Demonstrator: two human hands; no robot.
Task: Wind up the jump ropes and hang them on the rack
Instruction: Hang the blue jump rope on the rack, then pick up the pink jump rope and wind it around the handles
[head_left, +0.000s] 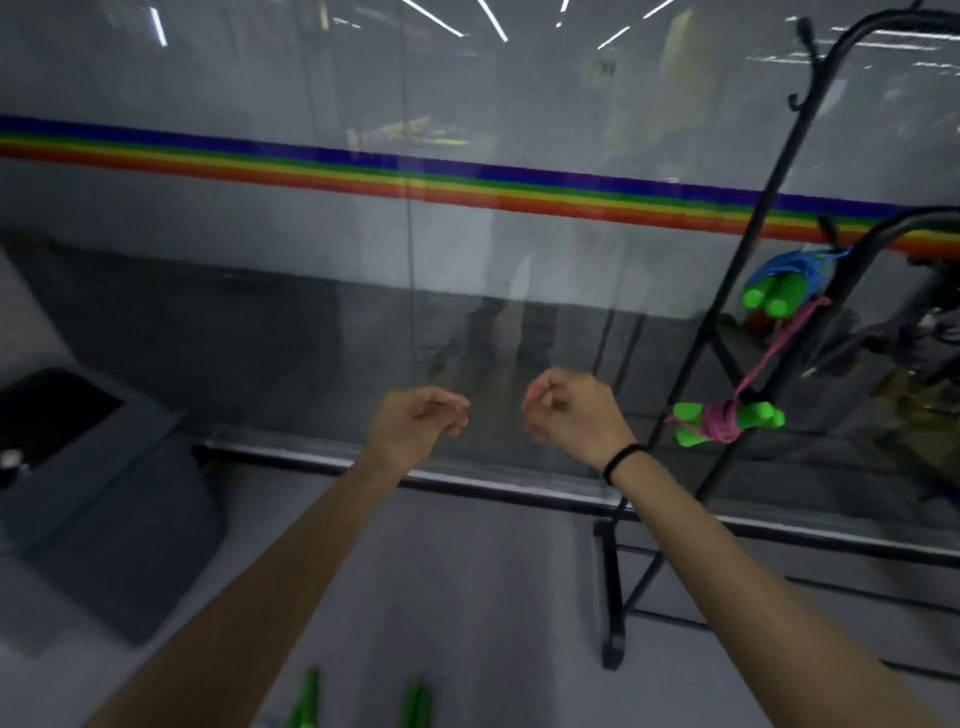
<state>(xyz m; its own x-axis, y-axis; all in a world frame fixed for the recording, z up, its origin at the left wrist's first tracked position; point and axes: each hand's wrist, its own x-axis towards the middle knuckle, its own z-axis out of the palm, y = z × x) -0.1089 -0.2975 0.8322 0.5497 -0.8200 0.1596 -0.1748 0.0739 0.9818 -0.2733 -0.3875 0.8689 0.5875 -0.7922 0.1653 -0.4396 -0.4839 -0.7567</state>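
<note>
A black metal rack (748, 244) stands at the right. Two wound jump ropes hang on it: one with a blue cord and green handles (774, 293) high up, one with a pink cord and green handles (724, 423) lower down. Both my arms reach forward in front of a glass wall. My left hand (421, 423) has loosely curled fingers and holds nothing. My right hand (569, 410) is curled into a loose fist with nothing seen in it, left of the pink rope. Two more green handles (311, 699) show at the bottom edge on the floor.
A glass wall with a rainbow stripe (467, 184) runs across the view. A dark grey seat or box (104, 493) sits at the left. The rack's base bar (610, 597) rests on the pale floor by my right forearm.
</note>
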